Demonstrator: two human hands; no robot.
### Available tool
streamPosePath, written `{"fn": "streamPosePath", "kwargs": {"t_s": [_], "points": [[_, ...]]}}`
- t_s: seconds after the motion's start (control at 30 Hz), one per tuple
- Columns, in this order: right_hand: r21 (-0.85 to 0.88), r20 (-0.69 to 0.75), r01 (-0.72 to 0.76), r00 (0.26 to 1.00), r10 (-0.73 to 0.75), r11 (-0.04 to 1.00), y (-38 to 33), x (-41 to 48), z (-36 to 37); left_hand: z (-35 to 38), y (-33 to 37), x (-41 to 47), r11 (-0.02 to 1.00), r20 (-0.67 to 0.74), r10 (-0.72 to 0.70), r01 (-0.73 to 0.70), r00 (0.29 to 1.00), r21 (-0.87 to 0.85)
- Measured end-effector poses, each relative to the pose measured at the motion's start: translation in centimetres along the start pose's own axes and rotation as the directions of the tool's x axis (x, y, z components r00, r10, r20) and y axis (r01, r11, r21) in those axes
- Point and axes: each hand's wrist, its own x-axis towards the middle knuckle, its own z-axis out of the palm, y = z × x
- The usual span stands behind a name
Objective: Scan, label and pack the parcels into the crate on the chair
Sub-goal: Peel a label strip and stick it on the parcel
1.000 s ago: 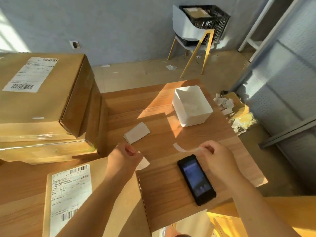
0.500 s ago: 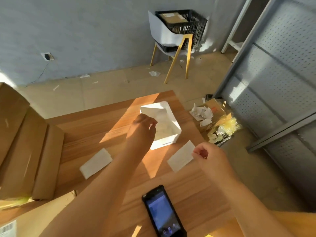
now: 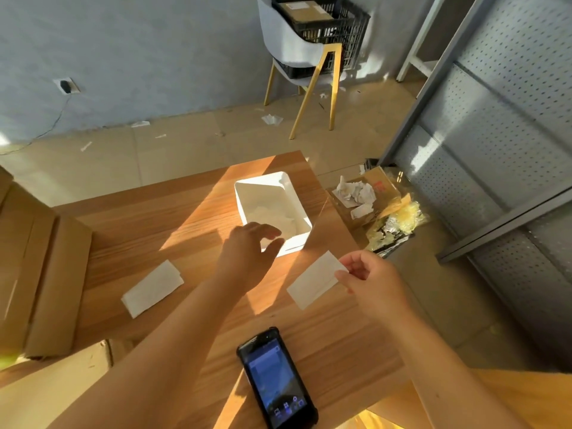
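My right hand [image 3: 368,280] pinches a white label [image 3: 312,281] by its right end, just above the wooden table [image 3: 154,230]. My left hand [image 3: 250,249] hovers with spread fingers at the near rim of a white bin [image 3: 266,184] and holds nothing. A black handheld scanner [image 3: 277,377] lies screen-up at the table's near edge. Another white label sheet [image 3: 151,287] lies flat to the left. Cardboard parcels [image 3: 40,274] are stacked at the far left. The black crate [image 3: 328,29] with a brown parcel [image 3: 305,9] inside sits on the white chair [image 3: 294,54] by the wall.
A cardboard box of crumpled paper and yellow plastic [image 3: 377,202] stands on the floor right of the table. A grey perforated metal rack [image 3: 495,150] fills the right side. Paper scraps [image 3: 272,119] litter the floor between table and chair.
The label's backing came off. My left hand carried it to the white bin and now has its fingers spread over the rim. The view has swung right, away from the parcels.
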Motion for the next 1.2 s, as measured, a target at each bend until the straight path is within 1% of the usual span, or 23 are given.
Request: {"fn": "streamPosePath", "kwargs": {"t_s": [0.03, 0.1, 0.17, 0.23, 0.3, 0.4, 0.47, 0.6, 0.7, 0.8, 0.9, 0.97, 1.07, 1.2], "points": [[0.019, 0.025, -0.006, 1.000, 0.005, 1.000, -0.2, -0.1, 0.1, -0.5, 0.4, -0.9, 0.994, 0.046, -0.027, 0.032, 0.999, -0.103], [0.072, 0.089, -0.021, 0.996, 0.014, 0.997, -0.6, -0.6, 0.5, -1.5, 0.8, -3.1, 0.961, 0.168, -0.087, 0.127, 0.982, -0.247], [0.157, 0.128, -0.040, 0.992, 0.020, 0.987, -1.2, -1.4, 1.2, -2.1, 0.2, -5.5, 0.927, 0.233, -0.140, 0.210, 0.962, -0.311], [0.218, 0.155, -0.060, 0.988, 0.027, 0.974, -1.8, -2.3, 2.2, -2.6, -1.1, -8.0, 0.911, 0.226, -0.194, 0.261, 0.954, -0.319], [0.251, 0.202, -0.078, 0.979, 0.027, 0.965, -2.5, -3.5, 3.4, -3.1, -2.8, -10.7, 0.881, 0.179, -0.268, 0.316, 0.947, -0.353], [0.286, 0.269, -0.088, 0.963, 0.009, 0.954, -3.4, -5.4, 5.9, -3.9, -5.1, -14.5, 0.767, 0.158, -0.350, 0.380, 0.923, -0.516], [0.296, 0.318, -0.100, 0.948, 0.001, 0.950, -4.1, -6.7, 7.9, -5.0, -6.4, -16.9, 0.730, 0.113, -0.374, 0.368, 0.920, -0.576], [0.297, 0.416, -0.135, 0.909, -0.001, 0.945, -5.2, -9.8, 12.2, -8.0, -8.8, -21.4, 0.771, -0.005, -0.440, 0.375, 0.898, -0.515], [0.209, 0.496, -0.102, 0.868, -0.016, 0.973, -5.7, -12.5, 15.3, -10.3, -10.3, -24.9, 0.779, -0.118, -0.508, 0.397, 0.853, -0.485], [0.136, 0.566, -0.083, 0.825, -0.009, 0.987, -6.5, -15.4, 18.2, -12.5, -11.8, -28.7, 0.750, -0.139, -0.573, 0.447, 0.808, -0.488], [0.018, 0.627, -0.030, 0.779, 0.012, 0.999, -7.3, -18.3, 21.3, -14.5, -13.9, -32.6, 0.735, -0.137, -0.609, 0.491, 0.781, -0.468], [-0.036, 0.638, 0.008, 0.770, 0.017, 0.999, -7.6, -20.2, 23.3, -15.6, -15.2, -35.0, 0.731, -0.155, -0.624, 0.501, 0.766, -0.463], [-0.055, 0.640, 0.006, 0.768, 0.031, 0.998, -7.6, -22.9, 25.9, -16.6, -16.9, -38.0, 0.748, -0.201, -0.637, 0.534, 0.744, -0.393], [-0.078, 0.618, 0.044, 0.786, 0.014, 0.996, -7.2, -25.7, 28.7, -17.3, -18.9, -40.9, 0.721, -0.221, -0.678, 0.577, 0.701, -0.383]]}}
